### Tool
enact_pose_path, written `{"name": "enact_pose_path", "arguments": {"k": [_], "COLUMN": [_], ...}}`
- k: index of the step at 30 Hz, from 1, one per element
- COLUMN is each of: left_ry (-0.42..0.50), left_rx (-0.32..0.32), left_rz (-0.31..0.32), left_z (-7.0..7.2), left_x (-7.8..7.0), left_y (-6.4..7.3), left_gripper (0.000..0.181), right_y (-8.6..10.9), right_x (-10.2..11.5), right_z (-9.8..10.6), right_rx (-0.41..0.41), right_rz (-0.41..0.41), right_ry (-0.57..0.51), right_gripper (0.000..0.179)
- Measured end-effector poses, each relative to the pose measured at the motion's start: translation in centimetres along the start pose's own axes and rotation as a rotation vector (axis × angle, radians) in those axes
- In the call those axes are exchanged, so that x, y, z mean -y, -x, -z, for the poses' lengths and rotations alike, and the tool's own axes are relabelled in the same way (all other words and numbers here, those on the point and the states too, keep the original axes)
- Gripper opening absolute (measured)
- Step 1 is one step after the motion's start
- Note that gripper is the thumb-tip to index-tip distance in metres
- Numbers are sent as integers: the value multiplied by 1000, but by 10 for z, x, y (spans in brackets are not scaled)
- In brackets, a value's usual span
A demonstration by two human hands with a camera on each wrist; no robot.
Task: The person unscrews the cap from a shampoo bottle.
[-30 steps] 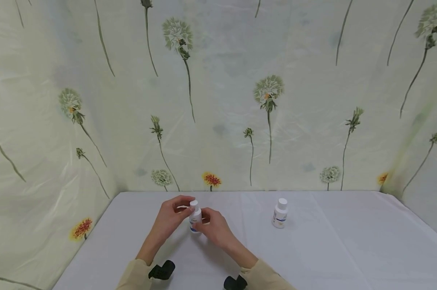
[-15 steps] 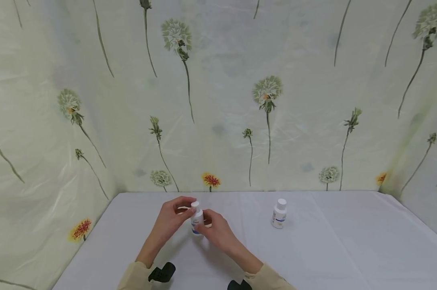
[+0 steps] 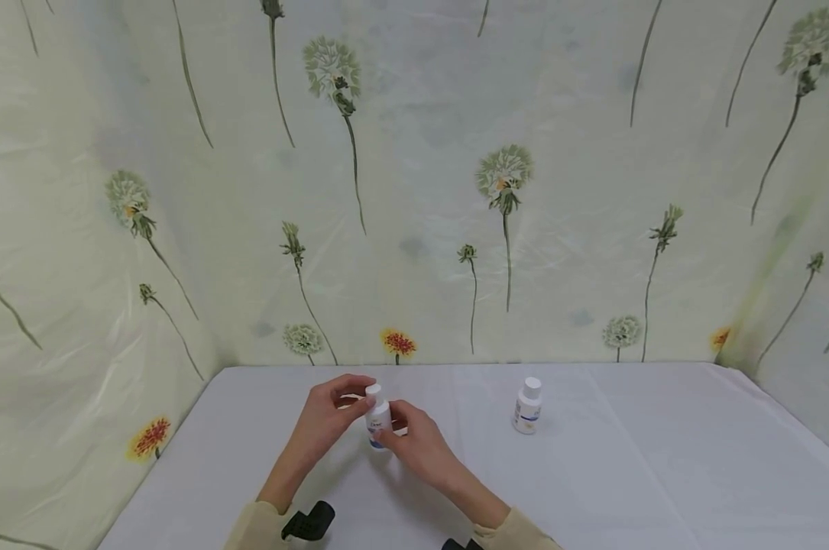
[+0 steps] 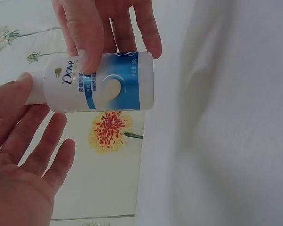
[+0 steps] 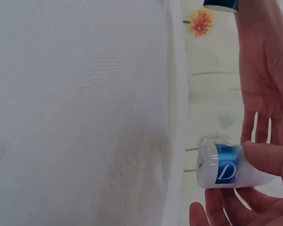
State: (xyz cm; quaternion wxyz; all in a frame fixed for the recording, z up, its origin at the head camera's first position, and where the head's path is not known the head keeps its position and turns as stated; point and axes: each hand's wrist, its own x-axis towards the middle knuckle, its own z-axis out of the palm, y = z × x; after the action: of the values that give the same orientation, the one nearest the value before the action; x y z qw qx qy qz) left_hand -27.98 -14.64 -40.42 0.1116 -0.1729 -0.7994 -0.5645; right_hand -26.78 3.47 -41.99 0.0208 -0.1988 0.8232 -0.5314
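A small white Dove bottle (image 3: 378, 419) with a blue label band and a white cap is held up between my two hands, its base off the cloth. With thumb and fingers my left hand (image 3: 326, 412) pinches the cap (image 4: 36, 88). My right hand (image 3: 422, 444) grips the bottle's body, its thumb lying across the label in the left wrist view. Seen from the right wrist, the bottle's base (image 5: 207, 165) is bare and faces the table, while the cap end is hidden by fingers.
A second white bottle (image 3: 527, 406) stands upright on the white-clothed table (image 3: 613, 473), right of my hands. Behind the table hangs a flower-printed curtain (image 3: 414, 191). Black wrist cameras (image 3: 309, 521) sit below my hands.
Both hands and the bottle have shifted slightly to the right and nearer to me, the right hand the most. The grip of each hand looks the same. The second bottle stays put.
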Motion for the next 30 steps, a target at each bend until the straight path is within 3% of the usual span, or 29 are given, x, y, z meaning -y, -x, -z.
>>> {"name": "enact_pose_path", "arguments": {"k": [20, 30], "left_ry": [-7, 21], "left_rx": [40, 51], "left_rz": [-11, -19], "left_z": [-11, -18], "left_x": [-9, -16], "left_y": [3, 4], "left_gripper": [24, 24], "right_y": [15, 24], "right_x": [-3, -2], "right_z": [13, 23], "right_rx": [-30, -29], "right_rz": [0, -49], "right_ry": [-18, -13], "right_gripper": [38, 41]}}
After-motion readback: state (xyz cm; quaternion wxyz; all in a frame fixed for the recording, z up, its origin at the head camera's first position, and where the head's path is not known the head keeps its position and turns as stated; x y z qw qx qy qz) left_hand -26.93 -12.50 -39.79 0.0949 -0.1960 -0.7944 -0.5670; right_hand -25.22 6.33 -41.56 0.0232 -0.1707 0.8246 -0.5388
